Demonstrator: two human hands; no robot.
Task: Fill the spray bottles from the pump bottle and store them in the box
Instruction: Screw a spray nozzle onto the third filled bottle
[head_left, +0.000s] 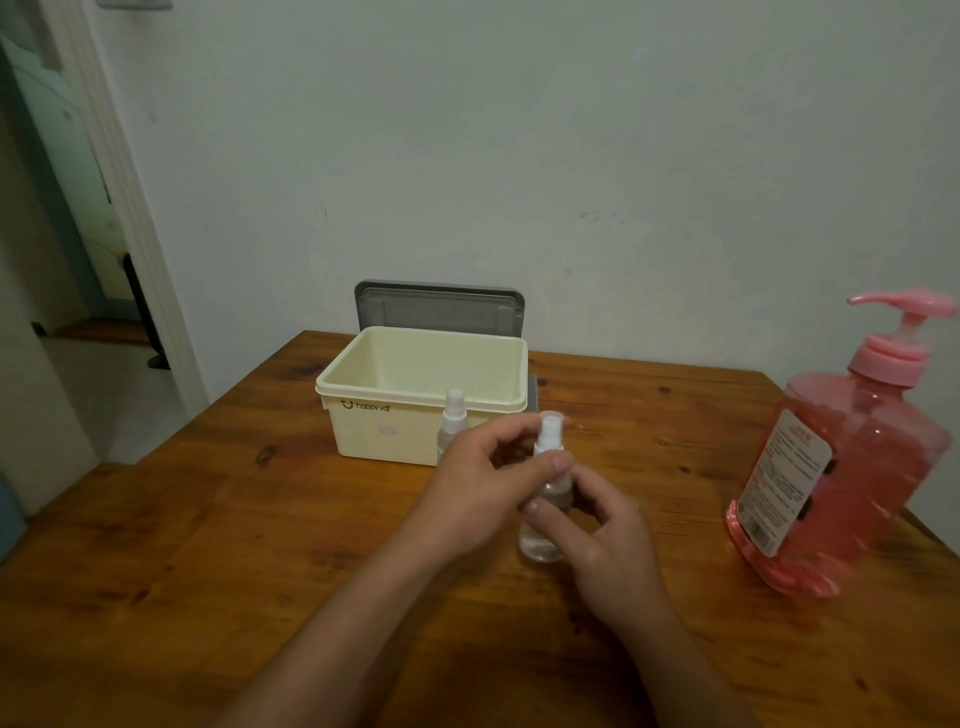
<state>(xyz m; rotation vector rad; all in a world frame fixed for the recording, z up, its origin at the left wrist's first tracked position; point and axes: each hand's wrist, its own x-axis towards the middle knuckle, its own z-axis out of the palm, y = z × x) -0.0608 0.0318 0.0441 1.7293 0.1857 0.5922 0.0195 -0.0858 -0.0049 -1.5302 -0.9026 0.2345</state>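
Spray bottle (543, 540) is held upright near the middle of the table (208, 545), base apparently resting on the wood, in front of the box's right corner. Its neck, just under the white spray head, is pinched by the left hand (478, 478): thumb across the front, fingers curled behind. Its clear body is gripped by the right hand (602, 535), thumb on the near side, other fingers wrapped round the far side. Fill level cannot be told. Second spray bottle (453, 415) is stood upright just in front of the box (395, 441), lower part hidden by the left hand. Box is cream and open; grey lid (439, 306) is propped upright behind it. Pink pump bottle (841, 467) is stood at the table's right side, well apart from both hands, nozzle pointed left.
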